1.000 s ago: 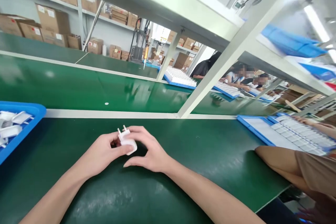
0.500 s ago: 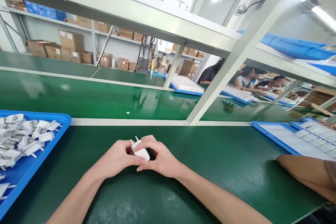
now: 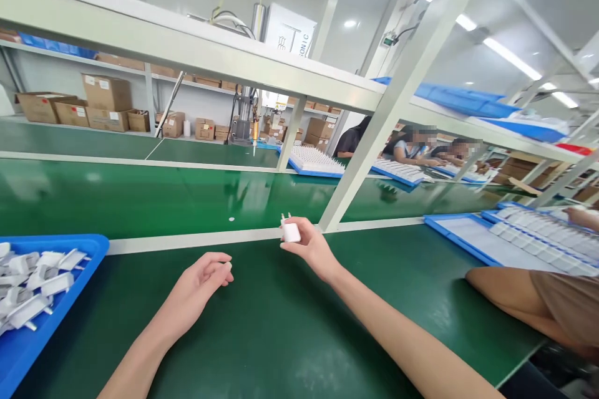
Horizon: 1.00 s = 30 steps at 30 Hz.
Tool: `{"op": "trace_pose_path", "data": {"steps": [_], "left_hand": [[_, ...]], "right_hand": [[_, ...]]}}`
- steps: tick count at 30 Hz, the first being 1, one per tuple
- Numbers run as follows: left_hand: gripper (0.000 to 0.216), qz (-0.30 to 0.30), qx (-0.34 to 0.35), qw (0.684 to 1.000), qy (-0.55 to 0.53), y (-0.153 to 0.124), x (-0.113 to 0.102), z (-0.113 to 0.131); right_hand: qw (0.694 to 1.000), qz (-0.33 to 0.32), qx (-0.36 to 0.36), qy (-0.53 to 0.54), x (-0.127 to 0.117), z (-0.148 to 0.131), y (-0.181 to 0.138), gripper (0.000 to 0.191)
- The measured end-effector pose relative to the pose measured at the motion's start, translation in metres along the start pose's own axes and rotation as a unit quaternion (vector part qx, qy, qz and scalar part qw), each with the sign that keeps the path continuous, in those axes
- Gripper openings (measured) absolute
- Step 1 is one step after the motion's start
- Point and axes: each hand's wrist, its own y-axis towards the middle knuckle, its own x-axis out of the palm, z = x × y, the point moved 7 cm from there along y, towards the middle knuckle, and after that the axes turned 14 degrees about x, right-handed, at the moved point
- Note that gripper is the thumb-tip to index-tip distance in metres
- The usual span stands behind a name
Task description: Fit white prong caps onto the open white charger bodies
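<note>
My right hand [image 3: 311, 248] pinches a white plug charger [image 3: 292, 233] between thumb and fingers, held up over the back edge of the green table. Its two pins point up and away from me. To the left, my left hand [image 3: 206, 283] hovers above the table, apart from the charger. Its fingers are curled in with the thumb against them, and nothing shows in its grasp. At the far left stands a blue tray [image 3: 96, 246] holding a heap of white plug housings [image 3: 30, 308] with pins.
A pale metal post [image 3: 360, 162] rises behind my right hand. Beyond the table's back strip runs a shiny green belt [image 3: 140, 196] with a small white disc [image 3: 231, 219]. At right are a blue-rimmed tray [image 3: 456, 237] and a co-worker's arm [image 3: 505, 290].
Both hands were together on the charger. My left hand has let go and moved left; my right hand has carried the charger right and away from me. The view has shifted.
</note>
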Motion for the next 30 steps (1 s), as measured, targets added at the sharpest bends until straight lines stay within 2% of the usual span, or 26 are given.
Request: {"op": "trace_pose_path", "data": {"steps": [4,6,8,11,14,17,19,21,23,26,30], "left_hand": [[0.063,-0.004,-0.003,1.000,0.012,0.001,-0.001,-0.006],[0.065,-0.010,0.000,1.000,0.018,0.003,-0.001,-0.010],[0.067,-0.013,-0.001,1.000,0.025,0.003,-0.002,-0.014],[0.068,-0.015,-0.006,0.999,0.038,0.001,-0.004,-0.021],[0.068,-0.014,-0.011,0.998,0.055,0.000,-0.007,-0.026],[0.070,-0.011,-0.007,0.997,0.074,-0.001,-0.008,-0.027],[0.070,-0.008,-0.003,0.996,0.084,-0.002,-0.007,-0.026],[0.068,0.008,0.001,0.996,0.086,-0.004,-0.006,-0.022],[0.065,0.028,0.002,0.996,0.083,-0.007,-0.005,-0.017],[0.061,0.027,-0.011,0.996,0.085,-0.011,-0.001,-0.014],[0.065,-0.008,-0.049,0.992,0.116,-0.012,-0.001,-0.024]], "right_hand": [[0.988,0.105,0.060,-0.093,-0.100,0.039,-0.009,0.051],[0.969,0.175,0.091,-0.151,-0.148,0.058,-0.028,0.040],[0.942,0.240,0.112,-0.205,-0.185,0.072,-0.052,0.035],[0.907,0.295,0.127,-0.271,-0.214,0.084,-0.084,0.039],[0.890,0.299,0.132,-0.317,-0.221,0.086,-0.102,0.042],[0.879,0.302,0.129,-0.346,-0.219,0.081,-0.109,0.041],[0.866,0.330,0.116,-0.358,-0.217,0.071,-0.111,0.040],[0.850,0.371,0.081,-0.365,-0.210,0.053,-0.113,0.039],[0.842,0.395,0.024,-0.367,-0.190,0.031,-0.113,0.037],[0.856,0.353,-0.069,-0.371,-0.128,-0.006,-0.104,0.031],[0.899,0.173,-0.156,-0.370,-0.002,-0.043,-0.079,0.023]]}}
